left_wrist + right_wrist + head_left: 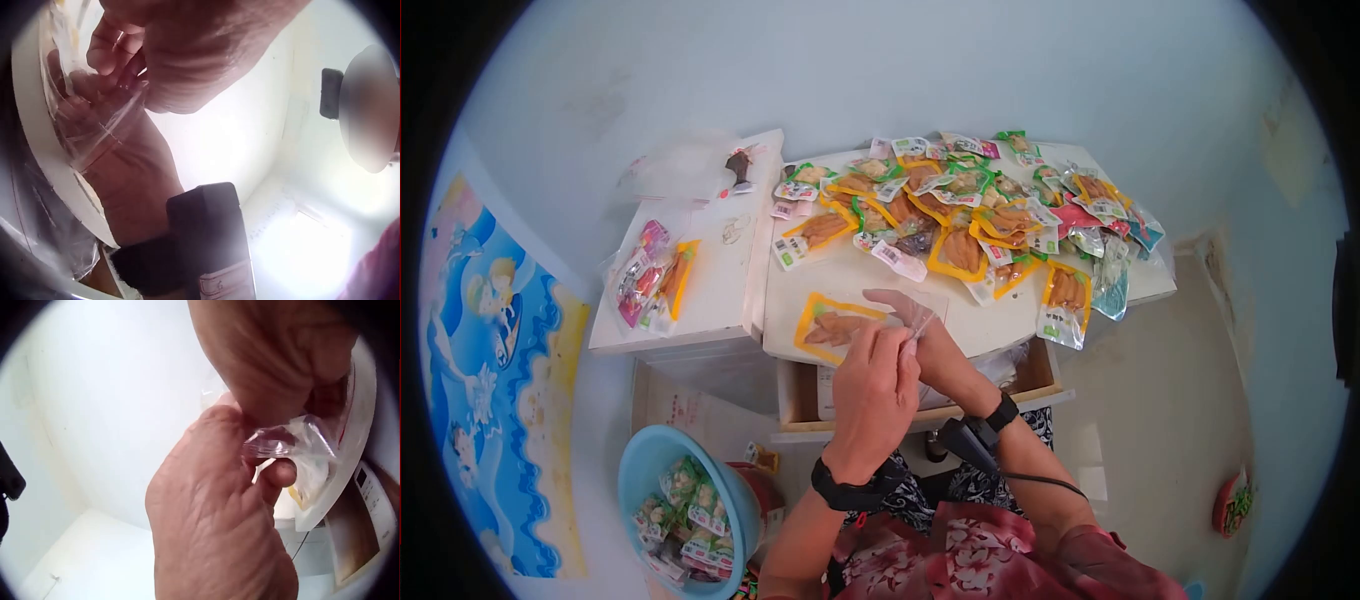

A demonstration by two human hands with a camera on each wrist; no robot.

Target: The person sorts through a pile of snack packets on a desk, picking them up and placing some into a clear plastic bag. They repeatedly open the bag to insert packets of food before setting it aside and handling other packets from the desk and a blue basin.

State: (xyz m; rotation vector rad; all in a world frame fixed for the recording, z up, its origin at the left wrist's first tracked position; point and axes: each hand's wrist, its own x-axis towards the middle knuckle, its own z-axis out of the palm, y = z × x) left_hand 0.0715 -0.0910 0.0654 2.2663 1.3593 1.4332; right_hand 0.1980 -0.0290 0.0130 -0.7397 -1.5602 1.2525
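In the head view my left hand (875,385) pinches a thin clear plastic bag (918,318) between thumb and fingers. My right hand (935,350) is held palm toward the left one, fingers extended and the clear film drawn over them. The left wrist view shows the film (103,128) wrapped about the right fingers, crinkled and see-through. In the right wrist view the left thumb and fingers hold its gathered edge (281,447). Just beyond the hands, a yellow-edged packet of brown food (835,328) lies flat on the white table (785,290).
A heap of yellow, green and pink food packets (960,210) covers the table's far side. More packets (655,280) lie on the left cabinet top. An open drawer (1040,375) juts out below the table. A blue bucket (735,500) holding packets stands at lower left.
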